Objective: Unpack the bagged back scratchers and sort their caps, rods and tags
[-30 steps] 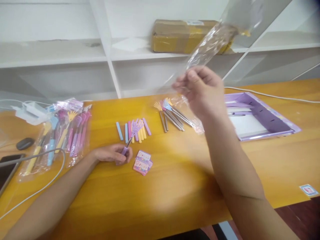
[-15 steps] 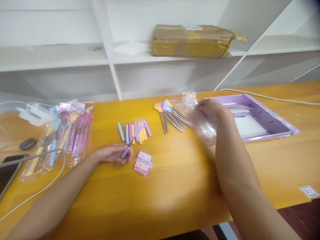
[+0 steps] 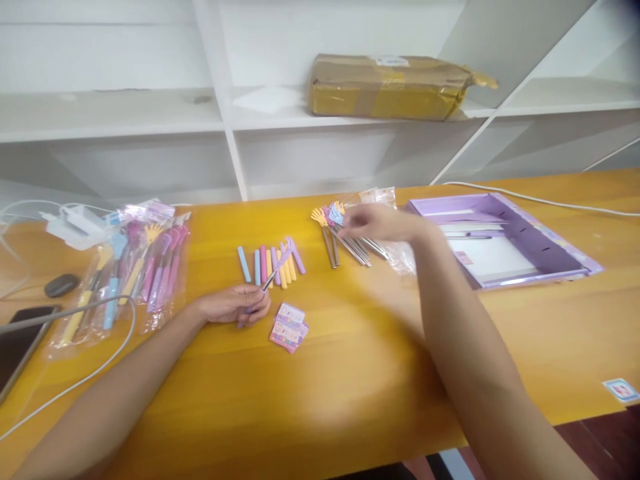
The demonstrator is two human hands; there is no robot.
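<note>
My left hand [image 3: 239,305] is closed around the purple handle of a small hand-shaped back scratcher [image 3: 281,260], its metal rod and purple head pointing up to the right. Beyond it lies a row of pastel handle tubes [image 3: 261,265]. Printed cards [image 3: 289,327] rest in a small stack just right of that hand. My right hand [image 3: 373,222], a little blurred, is over a pile of metal-rod back scratchers [image 3: 353,248] with yellow, blue and purple heads. Clear plastic bags [image 3: 404,259] lie beneath and behind it; whether its fingers grip anything is not visible.
On the left, bagged back scratchers [image 3: 135,273] lie near a black mouse [image 3: 61,285], a phone [image 3: 23,343] and a white cable [image 3: 133,327]. A purple open box [image 3: 543,233] sits on the right. A taped parcel [image 3: 385,90] occupies the shelf behind.
My right hand has moved left, from the plastic bags beside the box to above the rod pile. The back scratcher in my left hand has turned, its head now seen more edge-on.
</note>
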